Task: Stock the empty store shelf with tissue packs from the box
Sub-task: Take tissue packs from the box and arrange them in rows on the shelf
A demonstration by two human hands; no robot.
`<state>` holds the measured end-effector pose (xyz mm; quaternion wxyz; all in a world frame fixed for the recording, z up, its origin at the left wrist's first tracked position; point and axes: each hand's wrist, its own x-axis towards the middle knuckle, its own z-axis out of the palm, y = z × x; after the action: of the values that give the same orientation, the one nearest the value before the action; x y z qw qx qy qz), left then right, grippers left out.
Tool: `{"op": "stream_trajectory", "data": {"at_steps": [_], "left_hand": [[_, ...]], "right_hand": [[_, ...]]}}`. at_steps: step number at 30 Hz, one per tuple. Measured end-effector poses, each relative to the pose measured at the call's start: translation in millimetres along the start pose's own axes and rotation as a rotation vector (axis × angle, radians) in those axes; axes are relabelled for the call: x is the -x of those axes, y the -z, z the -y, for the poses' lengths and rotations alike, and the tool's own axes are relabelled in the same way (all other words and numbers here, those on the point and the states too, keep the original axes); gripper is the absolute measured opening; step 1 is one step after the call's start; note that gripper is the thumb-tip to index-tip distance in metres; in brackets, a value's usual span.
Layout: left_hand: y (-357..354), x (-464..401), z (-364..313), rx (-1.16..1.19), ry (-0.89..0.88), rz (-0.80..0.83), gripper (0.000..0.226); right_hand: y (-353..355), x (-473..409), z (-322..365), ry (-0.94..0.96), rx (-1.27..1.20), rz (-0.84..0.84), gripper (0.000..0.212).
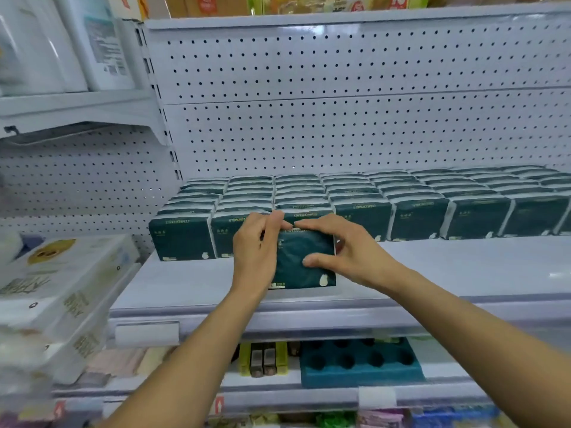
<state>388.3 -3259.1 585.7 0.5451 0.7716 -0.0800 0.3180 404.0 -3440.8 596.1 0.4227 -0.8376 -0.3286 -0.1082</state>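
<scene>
One pack [304,261] in hand, upright on shelf [185,282] front strip, just ahead of the stocked rows. Left hand [256,245] grips its left end, right hand [346,251] the right end w/ thumb across the face; fingers of both clamped on it. Behind: rows [370,193] of same packs run back to pegboard [340,88], approx full across. Looks mostly done; front strip w/ room for more rows. Box not in view, so can't tell what's left.
</scene>
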Motion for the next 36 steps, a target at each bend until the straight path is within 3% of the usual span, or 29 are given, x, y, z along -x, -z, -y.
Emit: {"op": "stream_trajectory", "data": {"at_steps": [3, 5, 7, 9, 11, 13, 18, 23, 36], "left_hand": [[-17.7, 6.7, -2.2, -0.04, -0.098, 0.085, 0.025], [-23.4, 3.1, 3.5, -0.188, -0.185, 0.096, 0.026], [-26.6, -7.2, 14.0, -0.433, -0.329, 0.105, 0.038], [-29.2, -18.0, 23.3, -0.755, -0.436, 0.209, 0.064], [-32.4, -26.7, 29.9, -1.041, -0.434, 0.347, 0.088], [-35.4, -32.4, 35.7, -1.154, -0.418, 0.401, 0.094], [-41.3, -35.9, 37.7, -1.15, -0.396, 0.39, 0.089], [-42.9, -37.8, 37.5, -1.137, -0.39, 0.399, 0.086], [-34.5, -32.3, 32.6, -1.063, -0.462, 0.353, 0.082]], "right_hand": [[21.4, 21.6, -19.9, -0.052, -0.019, -0.052, 0.045], [40.7, 35.5, -35.1, -0.074, 0.038, -0.084, 0.043], [59.9, 44.4, -52.3, -0.099, 0.12, -0.135, 0.043], [75.0, 48.5, -67.1, -0.121, 0.203, -0.176, 0.044], [83.4, 49.0, -79.6, -0.141, 0.284, -0.21, 0.045], [85.0, 47.3, -88.3, -0.134, 0.364, -0.242, 0.048], [72.0, 35.6, -100.8, -0.03, 0.555, -0.267, 0.06], [59.7, 17.8, -108.5, 0.047, 0.696, -0.319, 0.054], [46.3, 21.9, -81.4, 0.003, 0.878, -0.343, 0.05]]}}
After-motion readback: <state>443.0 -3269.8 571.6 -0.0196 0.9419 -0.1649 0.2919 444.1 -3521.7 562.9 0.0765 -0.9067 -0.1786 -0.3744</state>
